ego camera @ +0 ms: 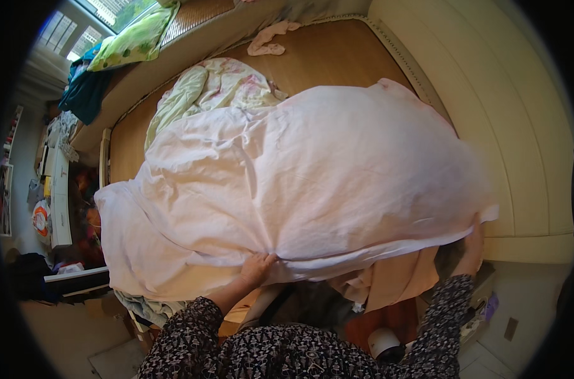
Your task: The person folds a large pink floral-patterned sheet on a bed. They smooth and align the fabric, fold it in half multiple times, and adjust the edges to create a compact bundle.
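Note:
A large pale pink bed sheet [344,175] spreads across the bed before me, with creases running from its near edge. My left hand [259,268] grips that edge near the middle, bunching the cloth. At the right end, my right hand [476,230] holds the sheet's near corner raised; its fingers are partly hidden by the fabric and blurred. Under the near right edge hangs a darker peach cloth [401,279]. A crumpled floral-and-pale-green bedding piece [220,85] lies beyond the sheet, on the bare wooden bed board [334,52].
The padded cream headboard [495,118] rises at right. A small pink cloth [270,40] lies at the board's far side. On the window ledge rests a green pillow [135,40] beside a teal garment [83,94]. A white cylindrical container [383,342] stands on the floor near me.

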